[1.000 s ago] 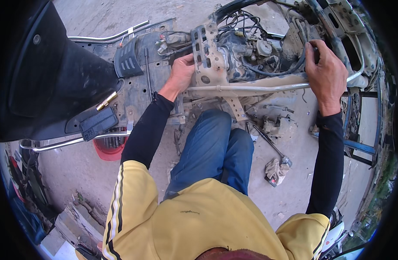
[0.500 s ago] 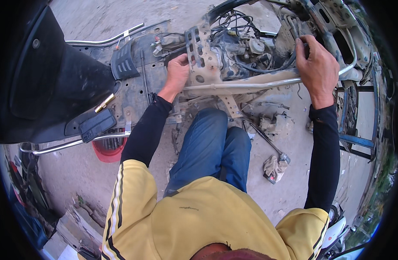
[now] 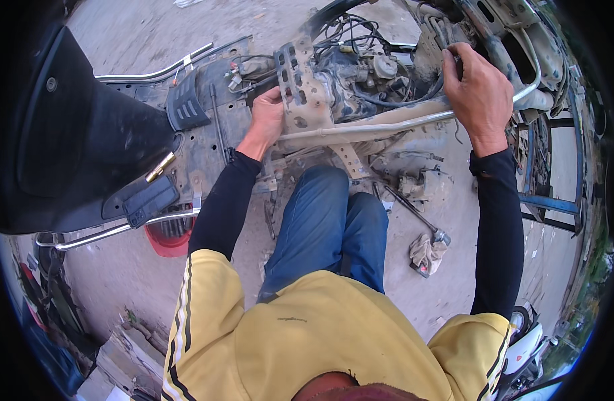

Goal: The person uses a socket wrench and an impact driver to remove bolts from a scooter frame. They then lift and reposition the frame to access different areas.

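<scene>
Dusty concrete ground is spreading under a stripped scooter frame lying at the far side of the scene. A person in a yellow shirt and blue jeans is crouching over it. Their left hand is closing around the near edge of a perforated metal plate at the middle of the frame. Their right hand is gripping part of the frame at the far right, just above a bare metal tube; what the fingers are closing on is hidden. A black seat is lying to the left. A rag and long tool are resting on the ground near the right knee.
</scene>
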`<action>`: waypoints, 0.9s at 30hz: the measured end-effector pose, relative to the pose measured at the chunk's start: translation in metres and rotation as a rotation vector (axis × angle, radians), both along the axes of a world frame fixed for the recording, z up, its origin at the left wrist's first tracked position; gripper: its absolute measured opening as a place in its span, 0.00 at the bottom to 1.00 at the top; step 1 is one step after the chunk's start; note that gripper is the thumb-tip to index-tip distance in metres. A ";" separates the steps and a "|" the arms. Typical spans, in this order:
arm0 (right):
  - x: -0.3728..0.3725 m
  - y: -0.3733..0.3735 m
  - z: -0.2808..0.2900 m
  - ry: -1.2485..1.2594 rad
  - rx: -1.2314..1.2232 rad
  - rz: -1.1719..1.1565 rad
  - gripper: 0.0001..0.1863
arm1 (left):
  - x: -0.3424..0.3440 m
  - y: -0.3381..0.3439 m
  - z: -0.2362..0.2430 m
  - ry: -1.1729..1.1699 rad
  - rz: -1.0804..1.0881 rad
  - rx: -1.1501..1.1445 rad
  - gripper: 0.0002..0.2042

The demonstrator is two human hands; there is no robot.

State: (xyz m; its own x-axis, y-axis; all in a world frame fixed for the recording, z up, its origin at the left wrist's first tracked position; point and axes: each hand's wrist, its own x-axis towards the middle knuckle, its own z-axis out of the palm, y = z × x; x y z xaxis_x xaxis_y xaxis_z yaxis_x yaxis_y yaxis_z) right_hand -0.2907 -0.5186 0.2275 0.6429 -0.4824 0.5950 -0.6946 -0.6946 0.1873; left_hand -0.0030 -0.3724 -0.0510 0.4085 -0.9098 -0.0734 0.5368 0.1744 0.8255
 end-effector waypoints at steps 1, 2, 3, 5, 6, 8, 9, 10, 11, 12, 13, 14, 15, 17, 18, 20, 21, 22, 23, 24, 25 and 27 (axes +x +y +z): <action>0.000 0.000 0.000 0.001 -0.002 -0.001 0.08 | 0.001 -0.001 -0.003 -0.001 -0.005 -0.001 0.13; 0.000 0.000 0.000 0.003 -0.003 -0.006 0.08 | -0.001 -0.003 -0.001 -0.030 0.038 -0.002 0.12; -0.001 0.001 0.000 0.002 0.004 -0.009 0.08 | -0.004 -0.006 0.001 -0.060 0.081 -0.003 0.12; -0.001 0.001 0.001 -0.003 0.020 -0.014 0.08 | -0.006 -0.008 0.004 -0.118 0.122 0.015 0.13; -0.001 0.002 0.001 0.001 0.023 -0.020 0.09 | -0.004 -0.007 0.004 -0.114 0.089 0.031 0.13; 0.001 0.003 0.002 0.009 0.030 -0.029 0.09 | 0.000 -0.003 0.004 -0.107 0.028 0.061 0.13; 0.001 0.003 0.002 0.012 0.042 -0.036 0.09 | 0.001 -0.002 0.003 -0.092 0.020 0.061 0.13; 0.000 0.003 0.003 0.015 0.039 -0.040 0.09 | 0.001 -0.002 0.002 -0.067 0.003 0.047 0.14; 0.000 0.003 0.002 0.017 0.037 -0.042 0.09 | 0.001 -0.001 0.002 -0.044 -0.012 0.036 0.14; 0.000 0.002 0.002 0.019 0.035 -0.043 0.09 | 0.001 0.000 0.001 -0.020 -0.026 0.024 0.14; 0.000 0.002 0.002 0.017 0.032 -0.040 0.09 | 0.002 0.001 0.001 -0.001 -0.047 0.016 0.15; 0.000 0.002 0.002 0.017 0.029 -0.037 0.09 | 0.001 0.003 0.005 0.020 -0.069 0.008 0.15; 0.000 0.002 0.002 0.016 0.026 -0.034 0.09 | -0.001 0.004 0.009 0.041 -0.091 0.000 0.16; 0.001 0.003 0.003 0.025 0.039 -0.058 0.09 | -0.002 0.004 0.015 0.090 -0.125 -0.041 0.16; 0.001 0.004 0.004 0.029 0.046 -0.068 0.09 | -0.003 0.004 0.019 0.114 -0.141 -0.061 0.16; 0.001 0.004 0.004 0.024 0.043 -0.057 0.09 | -0.002 0.005 0.019 0.091 -0.125 -0.018 0.17; 0.001 0.003 0.004 0.023 0.041 -0.048 0.09 | 0.000 0.002 0.012 0.060 -0.105 -0.001 0.17; 0.002 0.003 0.003 0.018 0.049 -0.047 0.09 | 0.001 0.001 0.006 0.030 -0.085 0.017 0.17; 0.001 0.004 0.002 0.014 0.053 -0.050 0.09 | -0.002 0.001 0.005 0.009 -0.069 -0.011 0.18; 0.001 0.004 0.002 0.011 0.057 -0.053 0.09 | -0.005 -0.001 0.005 -0.007 -0.024 -0.022 0.18; 0.002 0.004 0.002 0.011 0.044 -0.044 0.09 | -0.006 -0.002 0.005 -0.023 0.021 -0.034 0.18; 0.001 0.003 0.002 0.009 0.045 -0.048 0.09 | -0.005 -0.003 0.003 -0.013 -0.008 -0.013 0.17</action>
